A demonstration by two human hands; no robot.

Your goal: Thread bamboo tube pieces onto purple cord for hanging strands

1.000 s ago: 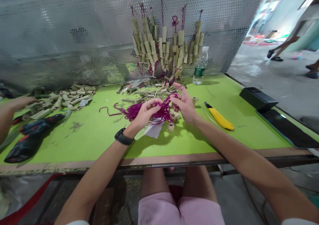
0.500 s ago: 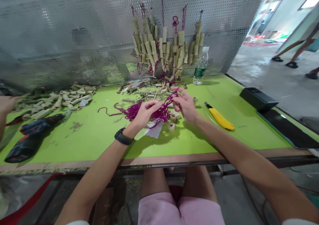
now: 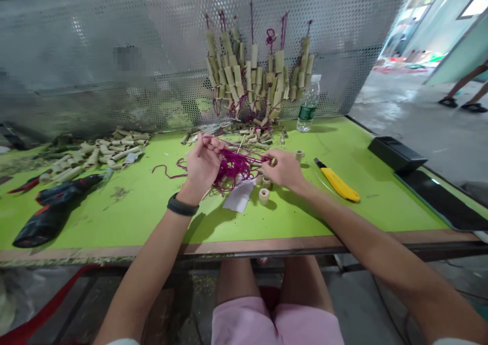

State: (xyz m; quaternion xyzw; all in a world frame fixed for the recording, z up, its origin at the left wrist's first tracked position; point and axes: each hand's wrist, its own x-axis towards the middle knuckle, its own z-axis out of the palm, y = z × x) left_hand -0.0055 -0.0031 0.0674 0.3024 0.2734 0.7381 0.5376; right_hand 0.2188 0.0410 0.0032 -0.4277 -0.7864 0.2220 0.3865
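Observation:
Purple cord (image 3: 235,168) lies in a loose tangle on the green table, with strands stretched between my two hands. My left hand (image 3: 205,164), palm turned up and fingers curled, holds strands at the left of the tangle. On the right, my right hand (image 3: 281,168) pinches the other end of the strands. Just below the tangle is a white paper piece (image 3: 239,196). A short bamboo ring (image 3: 264,196) stands beside the paper, and more rings are close to my right hand.
Bamboo bundles (image 3: 232,75) hang on the mesh panel. A bottle (image 3: 306,112), a yellow-handled knife (image 3: 339,183) and a black box (image 3: 396,151) are on the right. Left are a drill (image 3: 57,207) and bamboo pieces (image 3: 91,154). A person's legs (image 3: 467,85) show far right.
My left hand has moved left and turned palm up, drawing strands out. My right hand has closed on the cord. The other person's hand at the left edge has gone from view.

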